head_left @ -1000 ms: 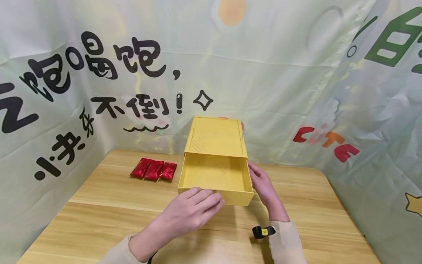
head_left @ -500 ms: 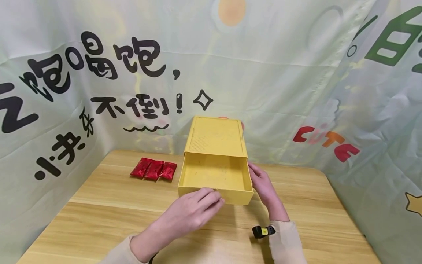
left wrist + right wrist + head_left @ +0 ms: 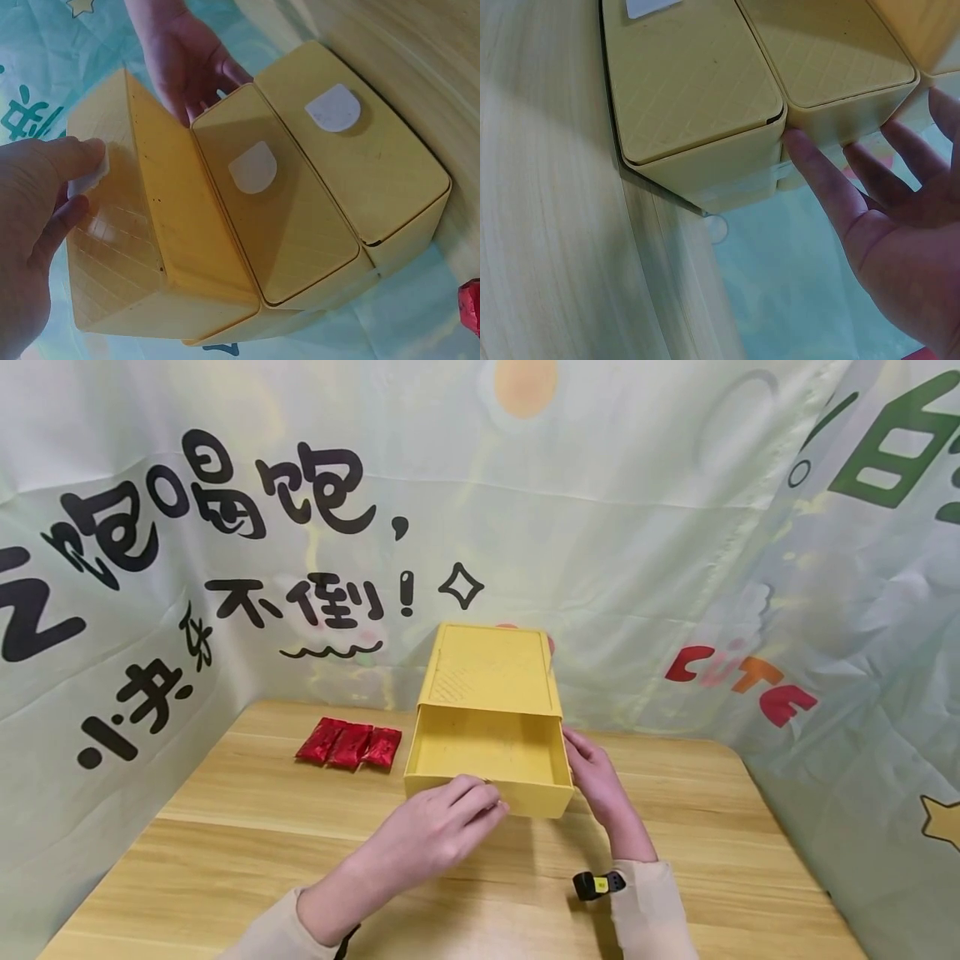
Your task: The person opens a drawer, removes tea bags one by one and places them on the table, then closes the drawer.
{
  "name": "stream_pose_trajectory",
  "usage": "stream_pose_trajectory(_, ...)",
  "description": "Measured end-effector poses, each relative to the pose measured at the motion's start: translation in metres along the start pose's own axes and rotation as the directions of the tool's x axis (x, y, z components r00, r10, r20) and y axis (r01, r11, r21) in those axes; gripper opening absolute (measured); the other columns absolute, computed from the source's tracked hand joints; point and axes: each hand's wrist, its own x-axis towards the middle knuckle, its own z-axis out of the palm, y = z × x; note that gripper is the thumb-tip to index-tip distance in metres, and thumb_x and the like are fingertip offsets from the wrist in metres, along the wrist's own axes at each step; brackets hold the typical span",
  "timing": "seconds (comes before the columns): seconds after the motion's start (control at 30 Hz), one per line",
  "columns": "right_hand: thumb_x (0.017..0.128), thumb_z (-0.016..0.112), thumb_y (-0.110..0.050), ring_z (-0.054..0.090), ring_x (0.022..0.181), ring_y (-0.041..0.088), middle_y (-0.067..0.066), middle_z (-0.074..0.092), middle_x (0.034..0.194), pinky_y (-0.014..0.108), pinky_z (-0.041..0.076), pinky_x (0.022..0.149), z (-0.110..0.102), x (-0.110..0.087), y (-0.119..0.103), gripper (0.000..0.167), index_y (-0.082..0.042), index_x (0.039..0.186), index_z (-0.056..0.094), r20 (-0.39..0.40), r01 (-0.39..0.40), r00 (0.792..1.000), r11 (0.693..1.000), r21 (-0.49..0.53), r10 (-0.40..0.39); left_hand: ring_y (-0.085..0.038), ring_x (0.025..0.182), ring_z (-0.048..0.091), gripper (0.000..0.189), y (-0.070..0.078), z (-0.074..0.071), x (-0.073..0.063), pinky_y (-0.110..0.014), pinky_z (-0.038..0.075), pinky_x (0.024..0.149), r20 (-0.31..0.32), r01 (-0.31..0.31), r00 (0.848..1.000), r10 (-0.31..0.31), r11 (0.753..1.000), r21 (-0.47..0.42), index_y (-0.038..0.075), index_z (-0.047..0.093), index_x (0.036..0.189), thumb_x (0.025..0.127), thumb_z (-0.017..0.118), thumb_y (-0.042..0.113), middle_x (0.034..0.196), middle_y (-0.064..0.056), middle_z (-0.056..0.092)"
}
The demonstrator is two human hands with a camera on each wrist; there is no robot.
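Observation:
A yellow drawer unit (image 3: 495, 668) stands on the table, its top drawer (image 3: 536, 800) pulled out with a bare interior. My left hand (image 3: 438, 827) is at the drawer's front. In the left wrist view, its thumb and fingers pinch the white tab (image 3: 94, 176) there. My right hand (image 3: 596, 777) lies against the unit's right side. Its extended fingers (image 3: 821, 176) touch the side walls in the right wrist view. Below the pulled-out drawer, two closed drawers, a middle one (image 3: 300, 240) and a bottom one (image 3: 390, 169), each carry a white tab.
Three shiny red packets (image 3: 351, 746) lie side by side on the wooden table (image 3: 247, 827), left of the unit. Printed cloth (image 3: 637, 568) hangs close behind the unit and along both sides of the table. A black wrist strap (image 3: 597, 886) sits by the right sleeve.
The top drawer has slid slightly inward, away from me, and my left hand has moved with it. My right hand and the red packets have stayed in place.

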Motion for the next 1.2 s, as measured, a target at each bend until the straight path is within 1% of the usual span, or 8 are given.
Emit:
stream_pose_trajectory(0.27, 0.112, 0.048, -0.029, 0.062, 0.113, 0.007, 0.022, 0.046, 0.156, 0.025, 0.057, 0.088, 0.000, 0.001, 0.000, 0.054, 0.002, 0.156, 0.042, 0.001, -0.014, 1.000, 0.999, -0.033, 0.014, -0.021, 0.098, 0.063, 0.039, -0.004, 0.003, 0.001, -0.021, 0.059, 0.081, 0.023, 0.062, 0.998, -0.062, 0.998, 0.002, 0.005, 0.076, 0.108, 0.109, 0.038, -0.003, 0.108, -0.008, 0.065)
stream_pose_trajectory(0.43, 0.112, 0.047, -0.027, 0.064, 0.111, 0.009, 0.024, 0.046, 0.156, 0.028, 0.059, 0.088, 0.000, 0.001, 0.000, 0.054, 0.003, 0.156, 0.041, 0.002, -0.020, 1.000, 1.000, -0.024, 0.020, -0.022, 0.098, 0.061, 0.043, -0.006, 0.007, 0.002, -0.020, 0.059, 0.078, 0.052, 0.109, 0.993, -0.109, 0.994, 0.013, 0.003, 0.076, 0.110, 0.111, 0.033, -0.002, 0.108, -0.008, 0.064)
stream_pose_trajectory(0.53, 0.112, 0.046, -0.027, 0.065, 0.108, 0.008, 0.026, 0.043, 0.157, 0.028, 0.059, 0.088, 0.000, 0.001, 0.000, 0.055, 0.005, 0.156, 0.039, 0.008, -0.015, 1.000, 1.000, -0.017, 0.016, -0.022, 0.099, 0.061, 0.034, -0.008, 0.010, 0.005, -0.021, 0.059, 0.078, 0.070, 0.149, 0.986, -0.149, 0.989, 0.005, 0.002, 0.075, 0.110, 0.108, 0.042, -0.003, 0.108, -0.009, 0.063)
stream_pose_trajectory(0.6, 0.113, 0.045, -0.026, 0.066, 0.108, 0.010, 0.027, 0.042, 0.157, 0.028, 0.059, 0.087, 0.001, 0.002, 0.000, 0.054, 0.005, 0.156, 0.038, 0.004, -0.016, 1.000, 1.000, -0.011, 0.016, -0.023, 0.100, 0.061, 0.022, -0.009, 0.012, 0.006, -0.022, 0.059, 0.078, 0.081, 0.178, 0.981, -0.177, 0.984, -0.003, 0.002, 0.075, 0.110, 0.104, 0.055, -0.003, 0.109, -0.009, 0.063)
stream_pose_trajectory(0.7, 0.113, 0.044, -0.024, 0.065, 0.114, 0.015, 0.026, 0.041, 0.158, 0.028, 0.059, 0.088, 0.001, 0.003, 0.001, 0.053, 0.006, 0.156, 0.039, 0.002, -0.016, 1.000, 1.000, -0.010, 0.016, -0.024, 0.100, 0.062, 0.018, -0.012, 0.016, 0.009, -0.022, 0.060, 0.076, 0.097, 0.218, 0.972, -0.216, 0.976, -0.007, 0.003, 0.075, 0.110, 0.094, 0.070, -0.004, 0.111, -0.009, 0.064)
stream_pose_trajectory(0.77, 0.113, 0.045, -0.024, 0.062, 0.121, 0.021, 0.024, 0.042, 0.159, 0.029, 0.059, 0.088, 0.001, 0.003, 0.001, 0.051, 0.004, 0.156, 0.040, -0.001, -0.017, 1.000, 1.000, -0.009, 0.017, -0.024, 0.100, 0.062, 0.019, -0.014, 0.018, 0.010, -0.022, 0.060, 0.075, 0.099, 0.236, 0.967, -0.234, 0.972, -0.006, 0.004, 0.075, 0.108, 0.091, 0.075, -0.003, 0.111, -0.009, 0.064)
stream_pose_trajectory(0.97, 0.113, 0.047, -0.025, 0.053, 0.135, 0.037, 0.022, 0.040, 0.160, 0.039, 0.059, 0.095, 0.001, 0.002, 0.001, 0.052, 0.002, 0.157, 0.040, 0.021, 0.001, 1.000, 1.000, -0.005, 0.000, -0.024, 0.096, 0.060, 0.019, -0.020, 0.029, 0.012, -0.022, 0.058, 0.068, 0.081, 0.264, 0.962, -0.262, 0.964, -0.010, 0.004, 0.073, 0.105, 0.089, 0.077, -0.005, 0.109, -0.009, 0.063)
stream_pose_trajectory(1.2, 0.113, 0.047, -0.027, 0.049, 0.137, 0.038, 0.023, 0.041, 0.158, 0.046, 0.056, 0.100, 0.000, 0.001, 0.002, 0.054, 0.002, 0.157, 0.040, 0.043, 0.015, 0.999, 1.000, 0.002, -0.015, -0.023, 0.094, 0.058, 0.020, -0.028, 0.040, 0.015, -0.021, 0.056, 0.065, 0.066, 0.289, 0.955, -0.288, 0.957, -0.018, 0.004, 0.075, 0.104, 0.088, 0.077, -0.007, 0.108, -0.008, 0.062)
